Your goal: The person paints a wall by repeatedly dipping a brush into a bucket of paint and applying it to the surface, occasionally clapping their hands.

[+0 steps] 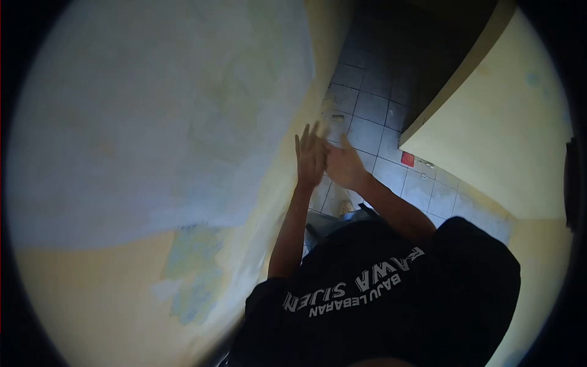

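My left hand [310,160] is raised in front of my chest, its fingers stretched out and spread, with nothing held in it. Close against its palm side is my right hand [345,164], the thumb standing away from the other fingers. The two hands meet or overlap at the fingers, and slight blur hides exactly where they touch. No object shows in either hand. Just left of them stands a wall [244,110] with a large pale patch over yellowish paint.
Grey floor tiles [371,107] run below and ahead into a dark opening. At right, a cream wall [489,140] ends in a corner. A small red item [407,159] lies on the floor by that corner. Blue-green patches [194,269] mark the left wall.
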Motion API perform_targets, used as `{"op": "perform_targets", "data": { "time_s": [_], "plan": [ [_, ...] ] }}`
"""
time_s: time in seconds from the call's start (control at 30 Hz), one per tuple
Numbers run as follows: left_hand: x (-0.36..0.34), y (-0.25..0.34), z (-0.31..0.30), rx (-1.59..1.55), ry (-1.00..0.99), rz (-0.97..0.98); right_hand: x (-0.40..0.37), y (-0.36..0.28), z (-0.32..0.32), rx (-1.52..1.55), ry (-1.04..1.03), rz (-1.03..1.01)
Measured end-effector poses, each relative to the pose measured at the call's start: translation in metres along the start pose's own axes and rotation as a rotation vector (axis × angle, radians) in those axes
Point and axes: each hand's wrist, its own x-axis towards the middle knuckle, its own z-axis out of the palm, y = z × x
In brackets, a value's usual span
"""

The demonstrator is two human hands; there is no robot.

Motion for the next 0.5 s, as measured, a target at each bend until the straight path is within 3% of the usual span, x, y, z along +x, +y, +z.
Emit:
{"op": "perform_targets", "data": {
  "time_s": [0.07, 0.1, 0.13, 0.17, 0.2, 0.27, 0.33, 0.37, 0.43, 0.5],
  "plan": [
    [0.046, -0.035, 0.028, -0.387, 0.087, -0.384, 0.009, -0.044, 0.008, -0.019, -0.007, -0.270],
    [0.071, -0.045, 0.048, -0.660, 0.161, -0.627, 0.015, -0.066, 0.016, -0.141, 0.063, -0.363],
    [0.097, -0.049, 0.068, -0.935, 0.232, -0.873, 0.031, -0.083, 0.006, -0.481, 0.153, -0.513],
    [0.113, -0.051, 0.088, -1.002, 0.134, -0.842, 0.052, -0.095, -0.008, -0.827, 0.250, -0.653],
    [0.132, -0.049, 0.114, -1.035, -0.069, -0.407, 0.071, -0.104, -0.030, -1.176, 0.356, -0.784],
    [0.177, 0.014, 0.123, -0.996, -0.166, -0.719, 0.113, -0.132, -0.138, -1.358, 0.625, -0.733],
    [0.222, 0.008, 0.136, -1.326, -0.274, -0.643, 0.145, -0.168, -0.273, -1.066, 0.977, -0.471],
    [0.244, 0.000, 0.138, -1.478, -0.343, -0.591, 0.140, -0.191, -0.266, -0.758, 1.062, -0.419],
    [0.294, -0.016, 0.156, -1.165, -0.281, -0.488, 0.136, -0.237, -0.255, -0.122, 1.205, -0.365],
    [0.318, -0.039, 0.185, -1.059, -0.271, -0.570, 0.164, -0.236, -0.295, -1.005, 0.887, -0.272]
  ]
}}
